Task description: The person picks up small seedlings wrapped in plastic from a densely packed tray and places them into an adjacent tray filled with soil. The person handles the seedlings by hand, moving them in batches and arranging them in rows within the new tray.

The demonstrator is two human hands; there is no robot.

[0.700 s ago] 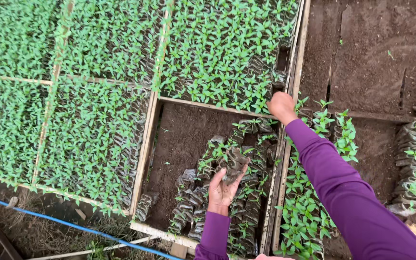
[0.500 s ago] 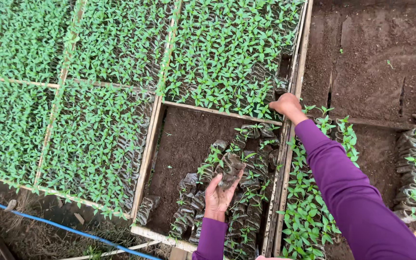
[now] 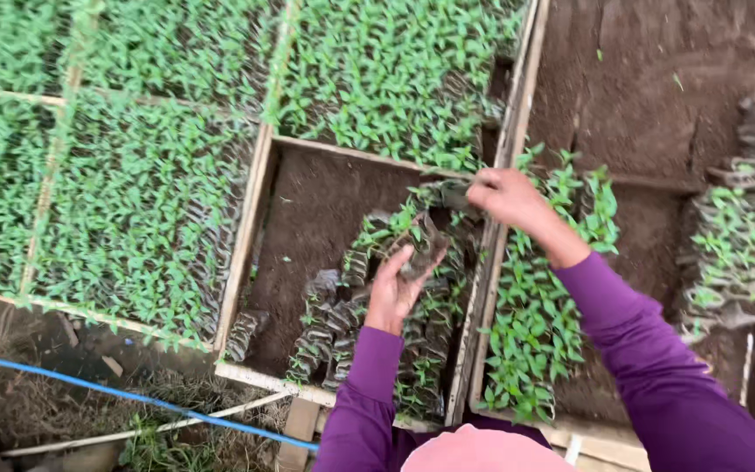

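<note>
My left hand (image 3: 398, 284) grips a small dark seedling bag (image 3: 426, 248) filled with soil, held over a cluster of bagged seedlings (image 3: 369, 315) in the middle wooden frame. My right hand (image 3: 509, 197) reaches across the wooden divider (image 3: 482, 297) and closes on another seedling bag (image 3: 453, 194) at the far end of that cluster. Both arms wear purple sleeves. Bare soil (image 3: 316, 218) fills the left part of the same frame.
Dense beds of green seedlings (image 3: 133, 157) fill the frames to the left and far side. A strip of leafy seedlings (image 3: 535, 323) lies right of the divider, with bare soil (image 3: 657, 87) beyond and more bagged seedlings (image 3: 727, 236) at far right. A blue hose (image 3: 133, 395) crosses the ground near me.
My right hand has drawn back from the far frame edge toward the cluster and now holds a bag. My left hand stays on its seedling bag, lifted slightly.
</note>
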